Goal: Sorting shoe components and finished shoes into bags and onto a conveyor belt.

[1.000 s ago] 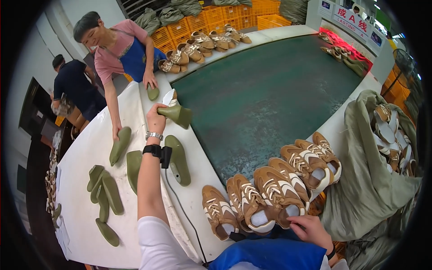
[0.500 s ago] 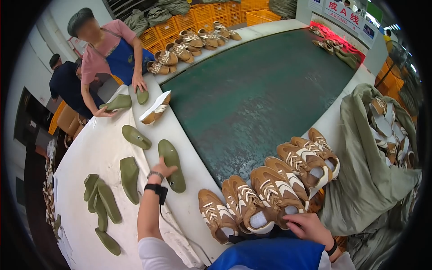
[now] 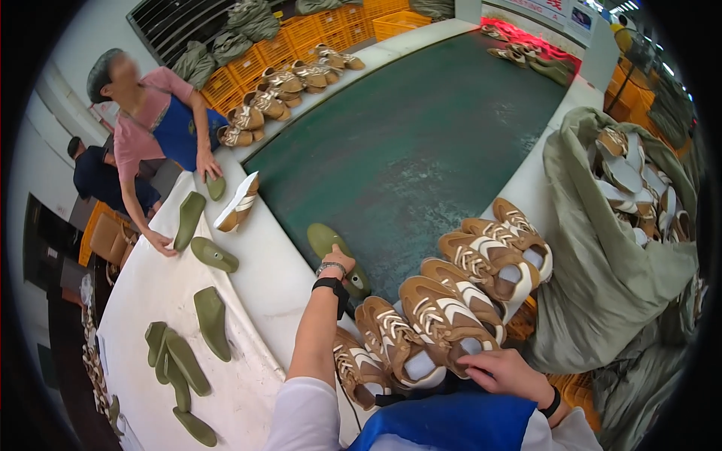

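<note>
My left hand (image 3: 338, 262) reaches forward, closed on a green shoe last (image 3: 323, 238) at the near-left edge of the dark green belt (image 3: 406, 158). My right hand (image 3: 505, 371) is at the lower right, fingers curled in, their tips at the heel of a brown-and-white sneaker (image 3: 449, 319). The exact hold there is partly hidden. More brown sneakers (image 3: 492, 259) stand in a row along the near edge, toes pointing away. Several green lasts (image 3: 212, 323) lie on the white cloth to the left.
Across the table a person (image 3: 162, 113) has one hand on a green last (image 3: 215, 186) and the other by a second last (image 3: 189, 220). A sneaker (image 3: 238, 201) lies tipped beside them. Sneakers (image 3: 265, 104) line the far edge. At right hangs a shoe-filled grey-green sack (image 3: 602, 301).
My left hand has moved right with the green last, from the white tabletop to the belt's edge. My right hand stays at the sneaker's heel. The other person's last has turned more upright.
</note>
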{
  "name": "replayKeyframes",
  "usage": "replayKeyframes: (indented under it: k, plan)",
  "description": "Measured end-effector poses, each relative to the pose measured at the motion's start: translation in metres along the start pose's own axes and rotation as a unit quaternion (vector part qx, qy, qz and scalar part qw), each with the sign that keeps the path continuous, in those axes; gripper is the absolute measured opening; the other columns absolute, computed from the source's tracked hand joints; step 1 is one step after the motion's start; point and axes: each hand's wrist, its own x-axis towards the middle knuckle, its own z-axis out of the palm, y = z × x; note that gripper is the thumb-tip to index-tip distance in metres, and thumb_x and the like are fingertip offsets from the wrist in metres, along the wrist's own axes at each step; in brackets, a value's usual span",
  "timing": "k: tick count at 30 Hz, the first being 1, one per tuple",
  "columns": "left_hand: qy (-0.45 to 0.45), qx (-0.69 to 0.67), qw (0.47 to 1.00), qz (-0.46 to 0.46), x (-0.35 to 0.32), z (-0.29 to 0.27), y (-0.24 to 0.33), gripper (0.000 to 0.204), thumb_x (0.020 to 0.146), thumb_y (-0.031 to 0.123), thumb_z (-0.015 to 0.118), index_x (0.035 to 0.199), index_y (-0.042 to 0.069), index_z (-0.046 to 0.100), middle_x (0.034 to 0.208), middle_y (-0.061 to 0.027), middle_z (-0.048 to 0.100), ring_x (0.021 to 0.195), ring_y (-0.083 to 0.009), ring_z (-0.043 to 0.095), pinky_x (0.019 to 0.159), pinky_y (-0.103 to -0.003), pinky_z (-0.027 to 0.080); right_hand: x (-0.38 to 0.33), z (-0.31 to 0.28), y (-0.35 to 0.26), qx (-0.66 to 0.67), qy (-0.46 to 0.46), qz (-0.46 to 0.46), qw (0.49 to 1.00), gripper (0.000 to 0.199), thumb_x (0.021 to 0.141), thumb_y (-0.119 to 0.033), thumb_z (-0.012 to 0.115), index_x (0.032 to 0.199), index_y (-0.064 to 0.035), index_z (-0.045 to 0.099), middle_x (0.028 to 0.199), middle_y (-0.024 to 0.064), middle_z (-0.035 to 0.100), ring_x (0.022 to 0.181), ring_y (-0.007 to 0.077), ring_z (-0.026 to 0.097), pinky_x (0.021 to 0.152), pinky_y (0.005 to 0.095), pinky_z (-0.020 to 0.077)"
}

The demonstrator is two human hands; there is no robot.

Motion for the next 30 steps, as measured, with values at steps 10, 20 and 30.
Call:
replayKeyframes:
  k: [10, 20, 30]
  plan:
    - [0.018, -0.127, 0.969, 0.211, -0.011, 0.038, -0.039, 0.094, 0.070, 0.040, 0.067, 0.140, 0.009, 0.012, 0.105, -0.0213, 0.058, 0.086, -0.0290, 0.061, 0.073, -0.034, 0.050, -0.063, -0.117, 0.023, -0.152, 0.292, 0.000, 0.944, 0.020, 0.073, 0.001, 0.057, 0.093, -0.0014, 0.059, 0.084, 0.0145, 0.060, 0.073, 0.0292, 0.059, 0.065, 0.0338, 0.0480]
    - [0.057, -0.249, 0.919, 0.300, -0.154, -0.009, -0.089, 0.054, 0.077, 0.008, 0.058, 0.128, 0.001, 0.039, 0.082, -0.0104, 0.064, 0.071, -0.0112, 0.057, 0.067, -0.025, 0.046, -0.214, -0.375, 0.216, -0.465, 0.426, 0.396, 0.667, 0.021, 0.077, -0.010, 0.052, 0.095, -0.0054, 0.061, 0.091, 0.0161, 0.062, 0.089, 0.0327, 0.058, 0.077, 0.0405, 0.0470]
    - [0.126, -0.223, 0.928, 0.272, -0.324, -0.012, -0.029, 0.039, 0.087, 0.010, 0.052, 0.125, 0.001, 0.044, 0.104, -0.0159, 0.059, 0.096, -0.0214, 0.054, 0.085, -0.029, 0.042, -0.238, -0.408, 0.278, -0.430, 0.466, 0.527, 0.566, 0.020, 0.080, -0.015, 0.051, 0.097, -0.0085, 0.058, 0.107, 0.0093, 0.055, 0.101, 0.0297, 0.052, 0.081, 0.0413, 0.0448]
